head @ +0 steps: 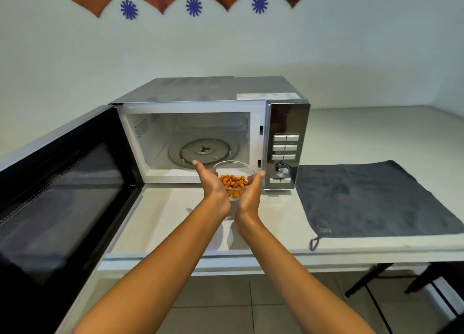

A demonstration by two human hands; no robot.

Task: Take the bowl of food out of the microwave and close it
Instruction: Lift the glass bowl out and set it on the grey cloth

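A clear glass bowl with orange food pieces is cupped between both my hands, just outside the microwave's opening and above the table. My left hand presses its left side, my right hand its right side. The silver microwave stands on the white table, its cavity holding only the glass turntable. Its dark door is swung wide open to the left.
A grey cloth lies flat on the white table to the right of the microwave. The control panel with buttons and a knob is at the microwave's right. Black chair or table legs stand on the tiled floor below right.
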